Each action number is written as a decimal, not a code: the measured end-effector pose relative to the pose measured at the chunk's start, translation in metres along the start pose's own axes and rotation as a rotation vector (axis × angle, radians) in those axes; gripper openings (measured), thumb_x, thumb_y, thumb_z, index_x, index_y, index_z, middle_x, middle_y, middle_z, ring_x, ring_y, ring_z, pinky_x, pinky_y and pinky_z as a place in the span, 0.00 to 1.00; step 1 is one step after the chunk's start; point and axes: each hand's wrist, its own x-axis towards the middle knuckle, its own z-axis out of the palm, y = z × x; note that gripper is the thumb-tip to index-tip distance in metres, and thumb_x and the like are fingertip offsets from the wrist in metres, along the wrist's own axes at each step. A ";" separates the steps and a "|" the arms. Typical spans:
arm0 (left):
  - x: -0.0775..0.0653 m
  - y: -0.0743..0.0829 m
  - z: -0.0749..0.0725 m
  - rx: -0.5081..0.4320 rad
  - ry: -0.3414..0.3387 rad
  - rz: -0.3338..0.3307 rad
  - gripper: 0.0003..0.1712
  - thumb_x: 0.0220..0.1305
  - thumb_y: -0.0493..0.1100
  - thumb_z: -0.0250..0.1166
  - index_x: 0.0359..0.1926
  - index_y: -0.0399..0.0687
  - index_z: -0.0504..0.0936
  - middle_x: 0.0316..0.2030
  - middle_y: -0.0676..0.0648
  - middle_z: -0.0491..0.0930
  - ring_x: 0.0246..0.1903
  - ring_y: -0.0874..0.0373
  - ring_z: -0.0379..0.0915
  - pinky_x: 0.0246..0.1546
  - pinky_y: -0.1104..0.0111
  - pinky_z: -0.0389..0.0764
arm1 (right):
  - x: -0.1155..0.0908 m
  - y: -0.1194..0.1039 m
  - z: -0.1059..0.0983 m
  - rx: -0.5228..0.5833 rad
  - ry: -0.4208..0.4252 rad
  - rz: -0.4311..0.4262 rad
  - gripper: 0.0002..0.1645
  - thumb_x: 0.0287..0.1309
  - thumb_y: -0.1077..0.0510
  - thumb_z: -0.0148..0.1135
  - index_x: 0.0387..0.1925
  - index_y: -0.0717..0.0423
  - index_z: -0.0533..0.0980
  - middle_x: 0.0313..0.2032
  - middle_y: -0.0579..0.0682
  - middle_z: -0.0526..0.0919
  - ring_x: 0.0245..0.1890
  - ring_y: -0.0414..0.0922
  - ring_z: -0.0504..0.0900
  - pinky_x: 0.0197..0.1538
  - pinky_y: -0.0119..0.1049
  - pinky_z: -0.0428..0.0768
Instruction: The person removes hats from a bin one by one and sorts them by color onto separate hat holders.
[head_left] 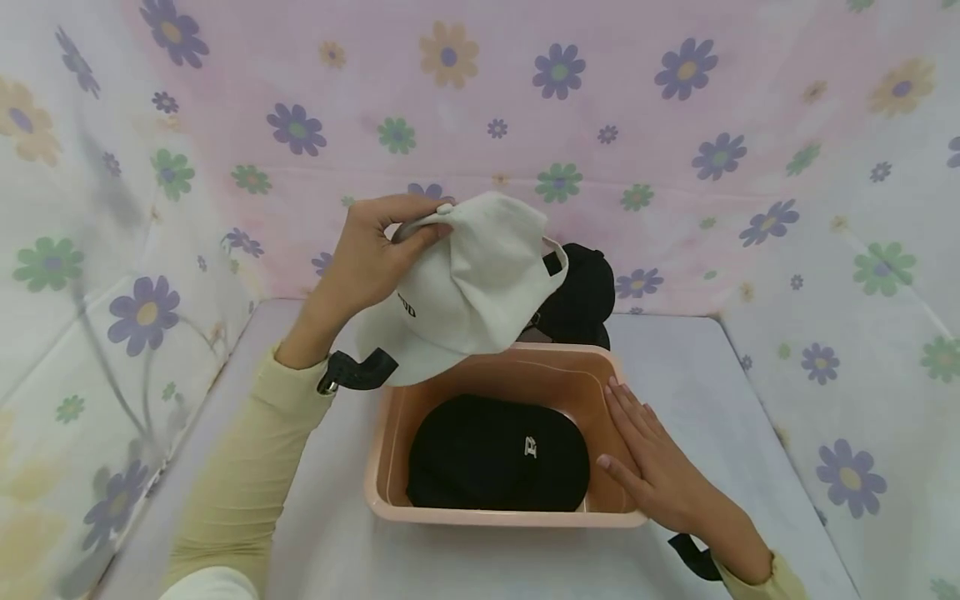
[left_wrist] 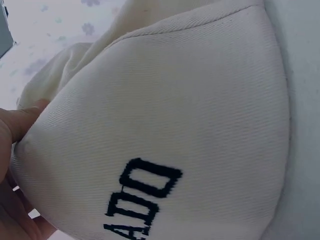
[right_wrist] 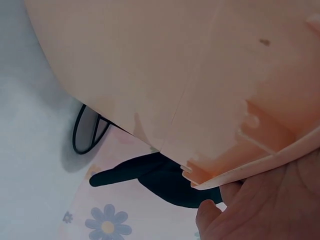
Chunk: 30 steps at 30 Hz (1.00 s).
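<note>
A white baseball cap [head_left: 487, 275] with dark lettering hangs tilted over the back left of a peach plastic bin [head_left: 420, 518]. My left hand [head_left: 375, 250] pinches its crown near the top button, the thumb on the near side. Close up in the left wrist view, the cap's front panel [left_wrist: 175, 100] shows dark stitched letters. Inside the bin lies a black cap [head_left: 480, 450] with a small white emblem. My right hand [head_left: 660, 467] rests on the bin's right rim, its fingers fairly straight and the thumb over the inside.
Behind the bin sits more black headwear [head_left: 588, 287], partly hidden by the white cap. In the right wrist view a thin black loop [right_wrist: 82, 132] shows beyond the bin's underside. Flower-printed cloth [head_left: 480, 100] surrounds the white table [head_left: 675, 367] at the back and sides.
</note>
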 end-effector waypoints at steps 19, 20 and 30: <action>0.006 -0.073 -0.002 0.042 -0.005 -0.087 0.13 0.67 0.33 0.67 0.51 0.39 0.88 0.46 0.40 0.88 0.45 0.57 0.81 0.49 0.74 0.76 | 0.000 0.001 0.001 -0.011 0.008 -0.009 0.48 0.74 0.43 0.52 0.82 0.54 0.41 0.82 0.51 0.38 0.82 0.51 0.36 0.74 0.27 0.22; 0.006 -0.076 -0.002 0.040 -0.003 -0.093 0.13 0.67 0.33 0.67 0.51 0.39 0.88 0.46 0.39 0.87 0.45 0.56 0.81 0.49 0.74 0.76 | 0.000 0.001 0.001 -0.012 0.009 -0.010 0.48 0.74 0.43 0.52 0.82 0.54 0.41 0.82 0.51 0.38 0.82 0.51 0.37 0.74 0.26 0.22; 0.012 -0.106 0.012 0.049 -0.030 -0.202 0.14 0.68 0.34 0.67 0.54 0.38 0.87 0.54 0.37 0.85 0.56 0.46 0.81 0.60 0.64 0.79 | 0.000 0.000 0.000 -0.014 0.007 -0.008 0.48 0.74 0.43 0.52 0.82 0.55 0.41 0.82 0.51 0.38 0.82 0.50 0.36 0.75 0.27 0.23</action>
